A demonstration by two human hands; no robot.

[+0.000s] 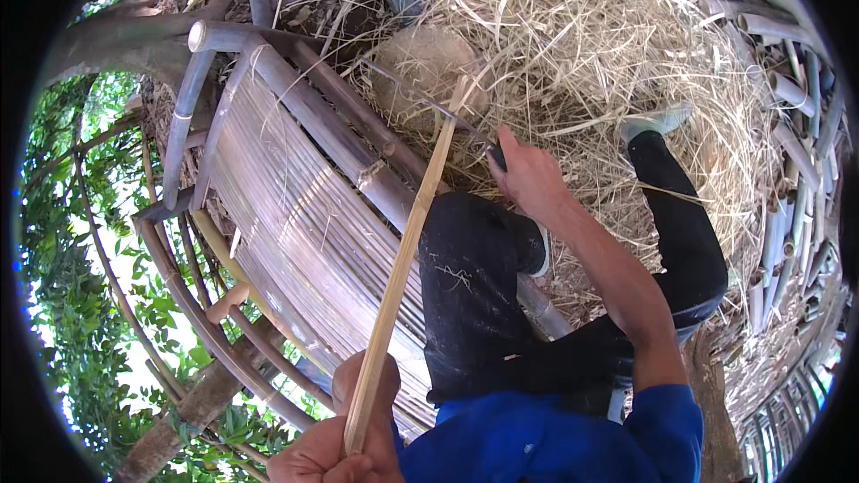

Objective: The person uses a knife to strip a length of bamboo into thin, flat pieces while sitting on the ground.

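My left hand [313, 451], low in the view, is closed around the near end of a long pale bamboo strip [401, 282]. The strip runs up and away from me, past my knee, to the round wooden block [407, 94] on the ground. In my right hand [534, 177] is the dark handle of a long thin-bladed knife [414, 92]. Its blade points up and left and crosses the strip near the far end. Whether the edge is cutting into the strip or just touching it, I cannot tell.
A slatted bamboo bench [304, 215] lies to my left, with thick poles along its side. Loose bamboo shavings [591, 45] cover the ground ahead and right. Stacked bamboo poles [778, 215] line the right side. My bent legs [474, 295] sit close below the knife.
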